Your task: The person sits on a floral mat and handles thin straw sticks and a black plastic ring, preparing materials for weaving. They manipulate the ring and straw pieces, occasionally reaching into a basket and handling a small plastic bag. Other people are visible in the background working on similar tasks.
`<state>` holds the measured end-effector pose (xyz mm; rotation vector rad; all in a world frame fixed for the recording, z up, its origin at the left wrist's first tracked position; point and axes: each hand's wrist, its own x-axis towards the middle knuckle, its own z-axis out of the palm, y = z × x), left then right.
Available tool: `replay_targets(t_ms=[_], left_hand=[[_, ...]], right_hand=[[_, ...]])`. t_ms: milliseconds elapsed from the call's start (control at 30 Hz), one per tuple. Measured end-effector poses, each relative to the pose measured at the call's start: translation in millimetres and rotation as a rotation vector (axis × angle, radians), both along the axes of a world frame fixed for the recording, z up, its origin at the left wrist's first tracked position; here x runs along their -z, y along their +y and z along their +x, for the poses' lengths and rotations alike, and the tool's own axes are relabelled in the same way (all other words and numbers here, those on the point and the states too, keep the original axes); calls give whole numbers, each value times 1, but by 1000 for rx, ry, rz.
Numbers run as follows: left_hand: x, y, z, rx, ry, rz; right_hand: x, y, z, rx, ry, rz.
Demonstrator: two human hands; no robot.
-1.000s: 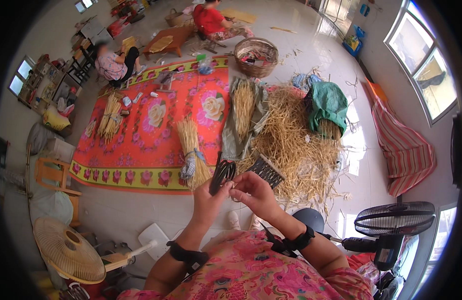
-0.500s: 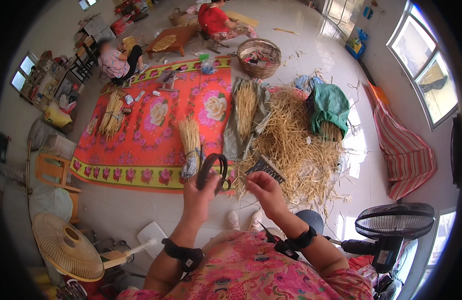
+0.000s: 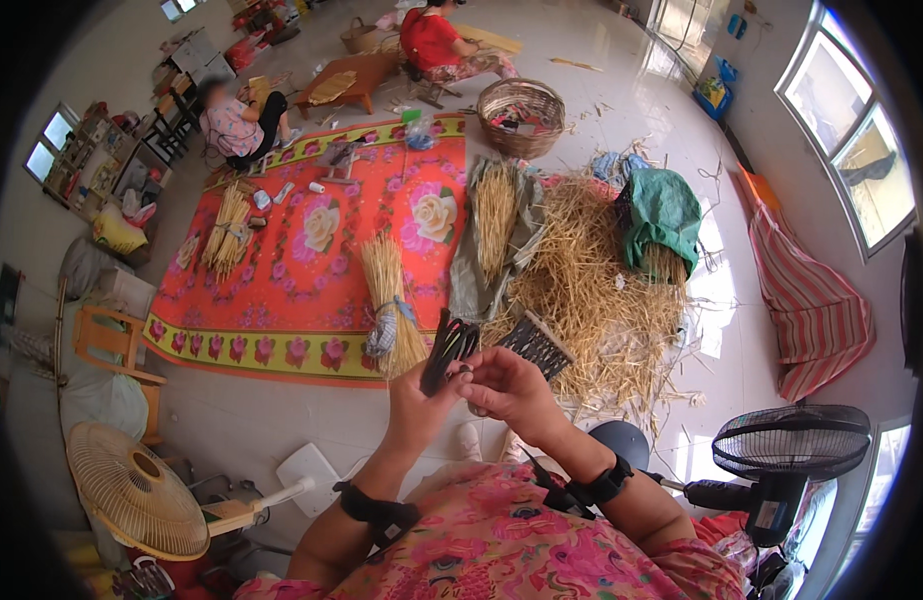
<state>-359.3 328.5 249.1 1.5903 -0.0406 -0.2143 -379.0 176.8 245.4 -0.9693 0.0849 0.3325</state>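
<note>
In front of my chest my left hand (image 3: 418, 408) is closed around a looped coil of black band (image 3: 447, 352), which stands up above the fingers. My right hand (image 3: 516, 388) meets it from the right, thumb and fingertips pinched together by the left fingertips. A small dark bit shows at that pinch, too small to name. Beyond my left hand a bundle of straw (image 3: 384, 270), tied with cloth, is on the red floral mat (image 3: 281, 300). A dark slatted piece with a wooden edge (image 3: 537, 343) lies past my right hand, by the loose straw (image 3: 571, 290).
A green sack (image 3: 659, 220) and a wicker basket (image 3: 521, 120) stand farther off. Two people (image 3: 441, 45) sit at the back, one beside a low wooden table (image 3: 346, 82). Fans flank me: a cream one (image 3: 136, 490) left, a black one (image 3: 791, 445) right.
My hands have come together, the right moving left to the left fingertips. The black coil has turned, its loops now seen more edge-on.
</note>
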Motion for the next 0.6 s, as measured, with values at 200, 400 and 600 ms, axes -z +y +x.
replay_targets(t_ms=[200, 400, 600], left_hand=[[-4, 4, 1, 53, 121, 56], [29, 20, 4, 68, -275, 446], [21, 18, -2, 229, -550, 823]], right_hand=[[8, -12, -3, -81, 1, -254], [4, -7, -1, -14, 28, -16], [7, 6, 3, -61, 167, -239]])
